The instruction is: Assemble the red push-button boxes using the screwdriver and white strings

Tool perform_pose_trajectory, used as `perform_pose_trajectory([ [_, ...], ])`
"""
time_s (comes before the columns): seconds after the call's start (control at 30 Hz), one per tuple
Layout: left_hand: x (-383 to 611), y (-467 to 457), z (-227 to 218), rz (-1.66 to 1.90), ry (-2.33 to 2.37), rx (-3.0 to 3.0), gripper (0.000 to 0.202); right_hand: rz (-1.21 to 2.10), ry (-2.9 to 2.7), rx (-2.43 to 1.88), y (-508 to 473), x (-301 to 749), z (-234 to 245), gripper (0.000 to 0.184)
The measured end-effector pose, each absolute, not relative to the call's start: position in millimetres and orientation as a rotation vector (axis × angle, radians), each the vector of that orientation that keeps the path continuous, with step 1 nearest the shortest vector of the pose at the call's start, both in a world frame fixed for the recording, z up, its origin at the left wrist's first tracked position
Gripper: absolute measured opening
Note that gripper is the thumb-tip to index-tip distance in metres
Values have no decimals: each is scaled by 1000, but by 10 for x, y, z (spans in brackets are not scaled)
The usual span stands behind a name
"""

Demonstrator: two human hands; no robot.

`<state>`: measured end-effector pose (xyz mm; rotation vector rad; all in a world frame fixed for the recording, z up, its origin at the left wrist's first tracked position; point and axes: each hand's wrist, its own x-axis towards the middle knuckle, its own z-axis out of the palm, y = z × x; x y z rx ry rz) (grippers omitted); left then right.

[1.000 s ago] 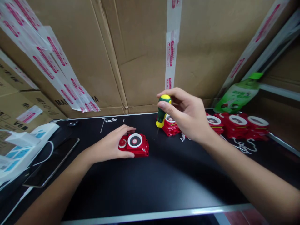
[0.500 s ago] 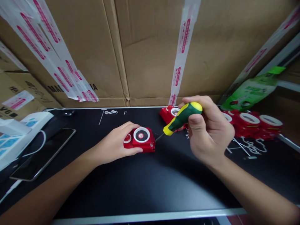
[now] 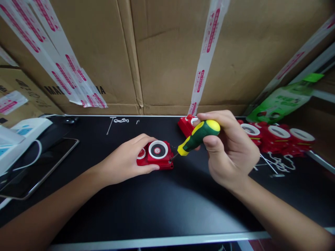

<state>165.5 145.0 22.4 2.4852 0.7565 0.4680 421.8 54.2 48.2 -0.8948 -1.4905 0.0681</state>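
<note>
My left hand (image 3: 128,158) grips a small red plastic device (image 3: 162,163) from its left side, thumb along the near edge and fingers behind. A large white ring with a dark, red-marked centre sits on its top, beside a smaller white ring partly under my hand. My right hand (image 3: 232,150) is closed around the yellow and green handle of a screwdriver (image 3: 200,136). The screwdriver slants down to the left, and its tip meets the device's right corner near a screw hole. Whether a screw is there I cannot tell.
Behind the screwdriver stands another red device (image 3: 186,125); several more (image 3: 278,136) sit at the right by a green-capped bottle (image 3: 282,101). Metal rods and white cords (image 3: 281,164) lie before them. Small screws (image 3: 137,122), a phone (image 3: 39,170) and a power strip (image 3: 28,134) are leftward. Cardboard (image 3: 167,55) walls the back.
The screwdriver has moved slightly left and down, its tip shifting from the device's right side to its near right corner. My left hand keeps its hold. The view has shifted a little.
</note>
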Motion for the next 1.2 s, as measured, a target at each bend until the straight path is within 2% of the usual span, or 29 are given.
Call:
perform_pose_trajectory([
  [0.63,1655,1438,276,424,749,2433,57,-137,-1691,-864,478,4242,554,34],
  [1.2,1654,1431,292,411,775,2429,57,-83,-1865,-756,422,4300,588,36],
])
